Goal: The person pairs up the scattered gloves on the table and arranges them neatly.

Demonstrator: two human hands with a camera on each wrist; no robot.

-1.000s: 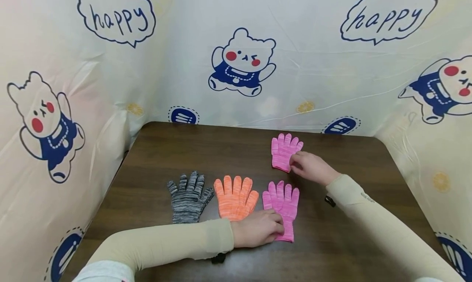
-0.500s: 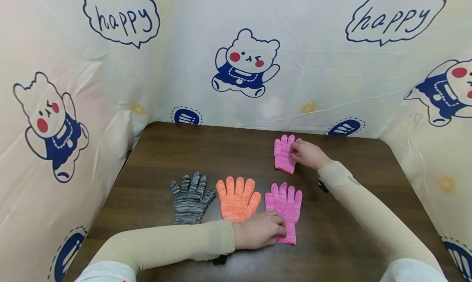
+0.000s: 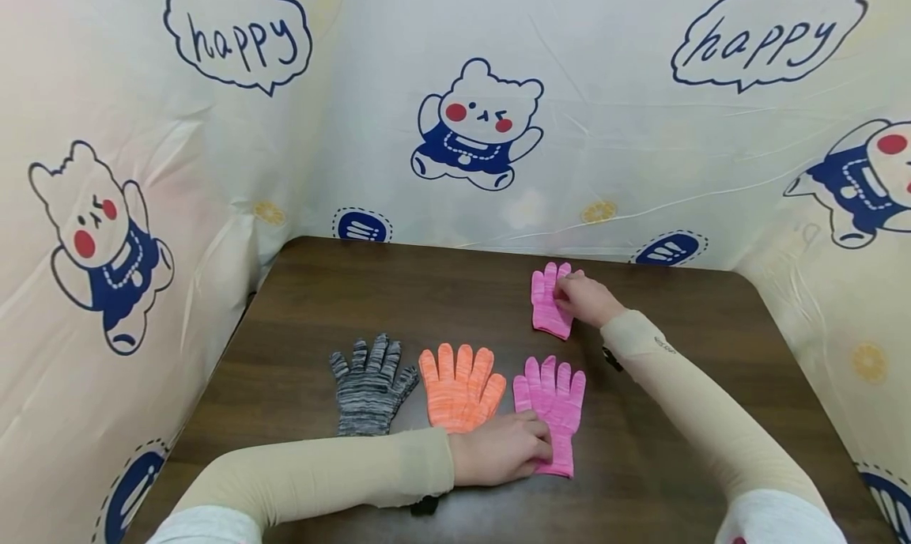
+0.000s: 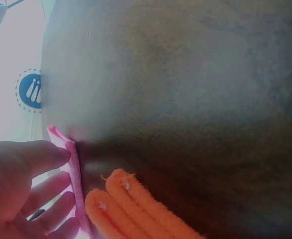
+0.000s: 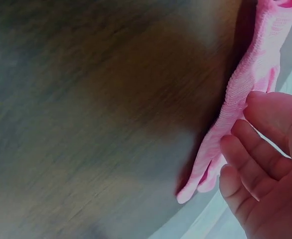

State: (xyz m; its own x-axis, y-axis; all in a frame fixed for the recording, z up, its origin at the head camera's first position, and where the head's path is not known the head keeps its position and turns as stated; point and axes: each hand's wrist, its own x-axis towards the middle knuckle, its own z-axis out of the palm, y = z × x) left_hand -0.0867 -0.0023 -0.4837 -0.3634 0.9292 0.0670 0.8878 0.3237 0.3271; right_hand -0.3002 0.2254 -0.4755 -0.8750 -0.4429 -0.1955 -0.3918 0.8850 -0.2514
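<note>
Two pink knit gloves lie on the brown table, a far glove [image 3: 546, 311] near the back edge and a near glove [image 3: 562, 417] in the front row. My left hand [image 3: 501, 451] rests its fingertips on the near one, covering part of its cuff and palm. In the left wrist view, thumb and fingers lie along that pink glove [image 4: 73, 172]. At the back, my right hand [image 3: 587, 299] touches the far glove and hides its right side. The right wrist view has the thumb against this pink glove [image 5: 230, 112], with the other fingers loosely bent beside it.
Left of the near pink glove lies an orange glove [image 3: 463, 386], then a grey striped glove [image 3: 373, 386] whose cuff is behind my left sleeve [image 3: 342, 469]. A printed curtain [image 3: 342, 117] stands behind the table [image 3: 356, 283] and along its sides.
My right hand has moved left from the edge of the far pink glove onto its surface. My left hand has stayed on the near glove, and the head view has shifted slightly.
</note>
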